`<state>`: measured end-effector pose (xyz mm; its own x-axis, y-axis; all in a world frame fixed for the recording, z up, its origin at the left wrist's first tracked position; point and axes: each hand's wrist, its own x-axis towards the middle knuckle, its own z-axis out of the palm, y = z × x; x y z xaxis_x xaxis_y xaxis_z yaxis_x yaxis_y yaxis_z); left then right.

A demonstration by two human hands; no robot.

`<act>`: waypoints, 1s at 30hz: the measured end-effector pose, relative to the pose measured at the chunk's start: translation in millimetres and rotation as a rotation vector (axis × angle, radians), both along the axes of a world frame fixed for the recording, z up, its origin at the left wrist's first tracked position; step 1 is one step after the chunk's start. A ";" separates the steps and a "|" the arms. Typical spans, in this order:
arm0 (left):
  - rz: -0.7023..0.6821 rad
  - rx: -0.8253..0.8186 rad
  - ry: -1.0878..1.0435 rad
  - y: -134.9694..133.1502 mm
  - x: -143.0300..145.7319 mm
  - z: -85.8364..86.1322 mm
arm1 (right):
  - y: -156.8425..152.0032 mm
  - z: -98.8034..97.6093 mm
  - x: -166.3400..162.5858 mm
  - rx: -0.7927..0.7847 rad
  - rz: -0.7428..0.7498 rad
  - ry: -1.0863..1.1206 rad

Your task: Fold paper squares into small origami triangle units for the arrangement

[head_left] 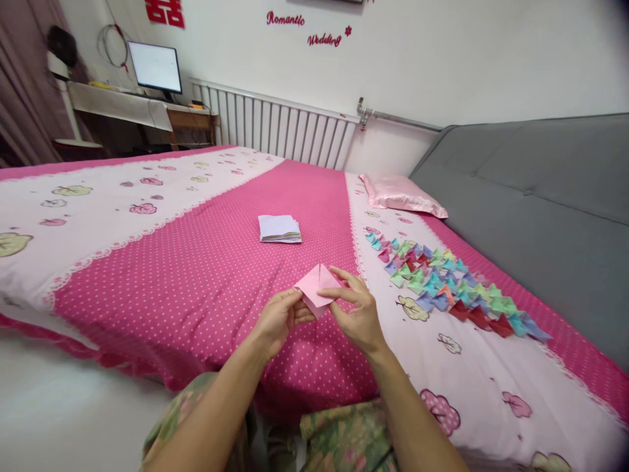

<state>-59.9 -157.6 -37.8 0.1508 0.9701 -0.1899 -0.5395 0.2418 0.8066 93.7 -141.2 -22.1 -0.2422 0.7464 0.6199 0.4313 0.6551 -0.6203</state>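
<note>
We hold the pink paper (317, 288) between both hands above the near edge of the bed (196, 275), left hand (280, 318) pinching its lower-left corner, right hand (356, 308) fingers (344, 278) gripping its right side, folded point facing far.

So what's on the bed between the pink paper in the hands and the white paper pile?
Nothing: from the pink paper to the paper pile, the head view shows only bare dotted bedspread.
</note>
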 end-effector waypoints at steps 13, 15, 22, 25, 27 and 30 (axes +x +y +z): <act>-0.063 0.073 -0.041 -4.5 0.4 5.8 | -1.5 1.5 -2.8 -0.131 0.039 0.095; -0.055 0.112 0.035 -4.6 4.4 1.8 | -1.8 0.8 -4.8 -0.141 0.055 0.127; -0.066 0.111 0.101 -2.8 9.3 -3.1 | -2.3 -3.6 -7.2 -0.241 0.032 0.322; -0.070 0.112 0.125 -2.7 8.9 -2.7 | 0.3 -6.2 -6.1 -0.324 0.022 0.429; -0.067 0.105 0.122 -2.7 8.7 -2.8 | 2.0 -6.8 -5.0 -0.383 0.034 0.506; -0.050 0.085 0.117 -2.6 8.3 -3.3 | 3.6 -5.8 -3.4 -0.457 0.048 0.581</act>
